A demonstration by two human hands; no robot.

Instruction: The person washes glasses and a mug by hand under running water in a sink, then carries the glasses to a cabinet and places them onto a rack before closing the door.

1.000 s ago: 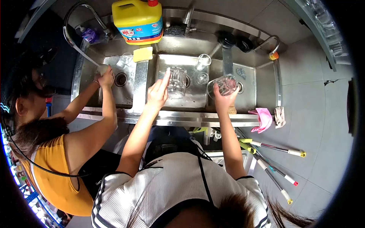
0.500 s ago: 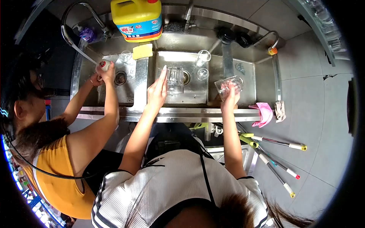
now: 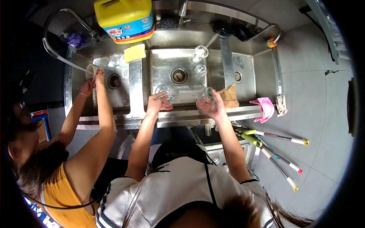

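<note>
My left hand (image 3: 156,104) is closed on a clear glass (image 3: 170,91) in the near-left part of the middle sink basin. The glass lies tilted, and my fingers cover part of its near side. In my right hand (image 3: 217,108) is another clear drinking glass (image 3: 205,99), held over the right near part of the same basin, with my fingers wrapped along its right side. Farther back in the basin stand a stemmed-looking glass (image 3: 199,53) and a smaller clear glass (image 3: 200,70).
At left, a co-worker's hands (image 3: 93,81) hold a white cup (image 3: 91,70) under a running tap. A yellow sponge (image 3: 135,53) and a yellow jug (image 3: 125,22) sit behind. A brown cloth (image 3: 229,97) and pink cloth (image 3: 263,109) lie right. Mop handles (image 3: 279,138) stick out below.
My right hand has brought its glass left from the right basin to the middle one. My left hand and its glass have shifted nearer the front edge. The brown cloth is now uncovered.
</note>
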